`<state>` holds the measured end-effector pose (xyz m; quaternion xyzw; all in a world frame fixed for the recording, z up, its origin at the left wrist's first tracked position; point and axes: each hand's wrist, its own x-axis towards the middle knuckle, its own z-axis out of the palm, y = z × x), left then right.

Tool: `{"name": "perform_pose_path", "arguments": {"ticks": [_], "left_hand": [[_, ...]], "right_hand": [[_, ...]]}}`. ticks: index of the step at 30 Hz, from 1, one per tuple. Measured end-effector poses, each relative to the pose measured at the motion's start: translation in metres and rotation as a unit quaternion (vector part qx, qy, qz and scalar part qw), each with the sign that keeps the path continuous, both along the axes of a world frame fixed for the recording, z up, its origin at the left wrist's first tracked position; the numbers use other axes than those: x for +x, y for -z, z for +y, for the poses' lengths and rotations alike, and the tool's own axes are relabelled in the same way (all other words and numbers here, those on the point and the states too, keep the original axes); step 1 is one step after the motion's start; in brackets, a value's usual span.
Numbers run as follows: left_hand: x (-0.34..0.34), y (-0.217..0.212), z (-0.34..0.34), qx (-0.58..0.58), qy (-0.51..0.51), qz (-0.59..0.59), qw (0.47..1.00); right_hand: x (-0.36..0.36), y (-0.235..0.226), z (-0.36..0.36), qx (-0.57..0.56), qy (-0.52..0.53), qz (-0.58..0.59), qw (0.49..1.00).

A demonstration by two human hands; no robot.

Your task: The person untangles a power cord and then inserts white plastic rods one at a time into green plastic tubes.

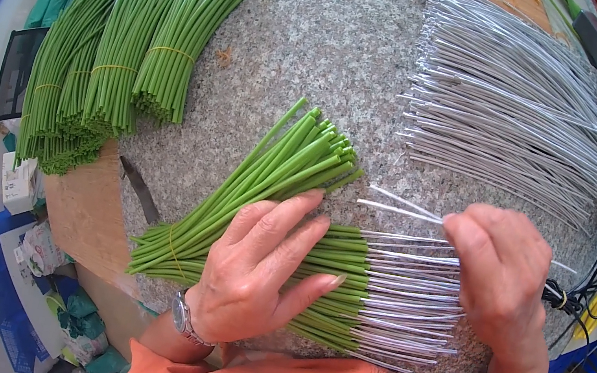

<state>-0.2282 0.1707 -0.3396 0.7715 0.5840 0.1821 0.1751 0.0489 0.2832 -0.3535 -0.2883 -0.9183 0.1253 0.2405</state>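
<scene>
My left hand (251, 274) rests over a bundle of green plastic stems (250, 186), its fingers stretched out and the thumb apart. A yellow band (174, 243) ties this bundle near its left end. Some of its stems fan up and away; others lie to the right, with thin silvery-white wires (410, 302) sticking out of their ends. Just above those wires, my right hand (502, 278) pinches a few loose wires (401, 204) between thumb and fingers. Their tips point left, near the stem ends but apart from the upright part of the bundle.
Several banded bundles of green stems (116, 66) lie at the far left. A wide pile of silvery wires (505, 103) covers the far right of the grey speckled slab (309, 36). A dark flat strip (138, 189) lies left of my bundle. Black cables (573, 303) hang at the right edge.
</scene>
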Motion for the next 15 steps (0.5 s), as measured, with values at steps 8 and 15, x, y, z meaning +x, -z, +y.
{"name": "perform_pose_path", "arguments": {"ticks": [8, 15], "left_hand": [[-0.0013, 0.0008, 0.0021, -0.018, 0.009, -0.004, 1.000], [-0.0010, -0.0006, 0.0026, -0.016, 0.012, -0.004, 1.000]], "right_hand": [[0.0018, 0.0083, 0.0054, -0.011, 0.008, -0.013, 1.000], [0.0019, 0.0093, 0.0050, -0.026, 0.000, -0.021, 0.999]]}}
